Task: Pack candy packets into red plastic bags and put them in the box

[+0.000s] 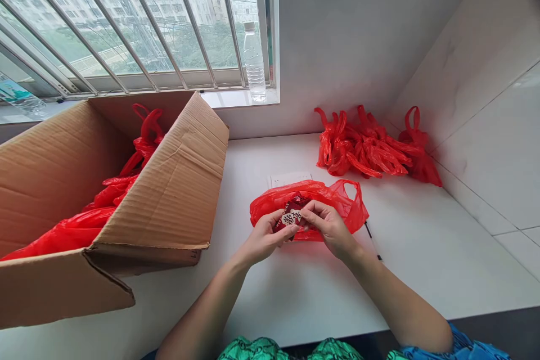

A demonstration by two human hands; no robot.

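Between my two hands is a small dark-red packet with pale printed lettering. My left hand pinches its left side between thumb and fingers. On the other side, the fingertips of my right hand grip the packet's right edge. Just behind and beneath the packet, a red plastic bag lies spread on the white table, one handle loop standing up at its right. What the bag contains is hidden. A sheet of white paper sticks out behind the bag, and a pen lies to its right, partly covered.
At the left stands an open cardboard box holding red plastic bags, its flaps folded outward. Several tied red bags sit against the wall at the back right. A clear bottle stands on the windowsill; another bottle lies at the far left.
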